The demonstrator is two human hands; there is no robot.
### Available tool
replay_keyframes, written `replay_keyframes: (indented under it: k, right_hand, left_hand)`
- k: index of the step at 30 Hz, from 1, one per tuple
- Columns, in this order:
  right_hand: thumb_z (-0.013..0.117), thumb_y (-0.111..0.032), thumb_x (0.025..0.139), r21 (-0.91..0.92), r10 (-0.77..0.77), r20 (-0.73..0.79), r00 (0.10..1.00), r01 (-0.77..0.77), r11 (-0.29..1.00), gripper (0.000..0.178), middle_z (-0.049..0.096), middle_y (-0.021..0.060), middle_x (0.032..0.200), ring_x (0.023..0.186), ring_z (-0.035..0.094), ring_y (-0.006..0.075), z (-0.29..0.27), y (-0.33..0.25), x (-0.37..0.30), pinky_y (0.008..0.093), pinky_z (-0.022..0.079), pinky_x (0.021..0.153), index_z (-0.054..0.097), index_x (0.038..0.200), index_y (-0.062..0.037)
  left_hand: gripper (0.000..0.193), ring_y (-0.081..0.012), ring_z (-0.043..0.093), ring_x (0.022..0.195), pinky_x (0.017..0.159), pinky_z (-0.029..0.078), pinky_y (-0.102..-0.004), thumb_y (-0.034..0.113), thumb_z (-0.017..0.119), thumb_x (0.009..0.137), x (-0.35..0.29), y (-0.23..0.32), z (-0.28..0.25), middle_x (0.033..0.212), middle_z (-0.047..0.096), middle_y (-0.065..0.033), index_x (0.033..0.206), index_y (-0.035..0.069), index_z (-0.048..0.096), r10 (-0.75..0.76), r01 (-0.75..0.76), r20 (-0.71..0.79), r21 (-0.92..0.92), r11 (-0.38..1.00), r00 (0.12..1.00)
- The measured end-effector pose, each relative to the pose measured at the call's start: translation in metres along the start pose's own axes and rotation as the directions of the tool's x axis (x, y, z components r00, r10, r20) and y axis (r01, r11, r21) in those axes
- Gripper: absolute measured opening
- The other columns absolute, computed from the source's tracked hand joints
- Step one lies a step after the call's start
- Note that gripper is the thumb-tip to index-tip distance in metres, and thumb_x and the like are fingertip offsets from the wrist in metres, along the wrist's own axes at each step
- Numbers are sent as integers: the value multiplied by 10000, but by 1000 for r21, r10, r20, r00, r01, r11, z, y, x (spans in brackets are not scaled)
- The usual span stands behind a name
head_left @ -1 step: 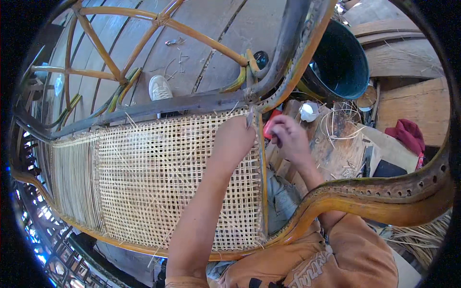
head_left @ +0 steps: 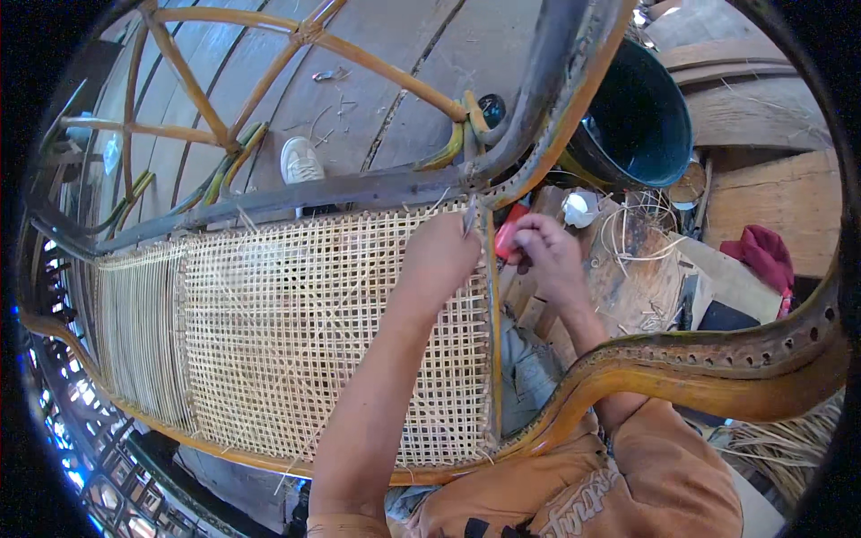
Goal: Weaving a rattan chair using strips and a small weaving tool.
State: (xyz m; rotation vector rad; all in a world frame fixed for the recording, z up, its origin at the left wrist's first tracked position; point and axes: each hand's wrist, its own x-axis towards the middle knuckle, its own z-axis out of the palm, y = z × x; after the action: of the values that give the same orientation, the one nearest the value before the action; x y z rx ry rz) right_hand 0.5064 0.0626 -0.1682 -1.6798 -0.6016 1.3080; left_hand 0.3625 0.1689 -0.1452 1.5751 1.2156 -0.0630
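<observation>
A woven cane panel (head_left: 269, 332) fills part of a curved rattan frame (head_left: 556, 421) in front of me. My left hand (head_left: 439, 255) is closed at the panel's far right corner. From its fingers a thin grey tool (head_left: 470, 215) points up against the frame; its kind is partly hidden. Just across the frame's right bar, my right hand (head_left: 554, 264) is closed, its fingers bent around the end of a red handle-like piece (head_left: 505, 238). What that piece belongs to I cannot make out.
A dark bucket (head_left: 637, 117) stands at the far right. Loose cane strips (head_left: 628, 242), a white cup-like thing (head_left: 580, 208) and a maroon cloth (head_left: 760, 255) lie on the right. On the plank floor beyond the frame a white shoe (head_left: 300, 161) shows. Rattan struts (head_left: 188, 81) stand at the far left.
The whole view has shifted very slightly. Both hands keep the same place and grip at the panel's corner.
</observation>
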Motion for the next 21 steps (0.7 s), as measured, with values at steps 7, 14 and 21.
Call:
replay_keyframes:
  k: [7, 14, 21]
  right_hand:
    - [530, -104, 886, -137, -238, 97, 966, 250, 959, 116, 560, 13, 773, 677, 524, 105, 6, -5, 4, 226, 427, 599, 569, 961, -24]
    - [618, 7, 776, -528, -452, 373, 810, 586, 614, 178, 516, 71, 777, 702, 519, 184, 11, -24, 8, 263, 421, 637, 606, 949, -37]
    - [625, -33, 770, -558, -409, 429, 805, 592, 581, 186, 531, 97, 791, 723, 557, 255, 11, -27, 16, 310, 452, 631, 603, 949, -79]
  left_hand:
    - [270, -331, 608, 669, 627, 473, -440, 272, 544, 828, -45, -5, -26, 774, 618, -191, 845, 6, 591, 117, -79, -160, 230, 970, 980]
    - [284, -328, 621, 721, 642, 487, -439, 309, 572, 828, -98, -7, -32, 770, 623, -171, 864, 27, 571, -157, 157, -40, 488, 859, 987]
    - [291, -366, 595, 731, 663, 461, -463, 311, 558, 829, -94, -27, -33, 725, 604, -186, 806, 21, 573, -75, 77, -19, 323, 943, 997]
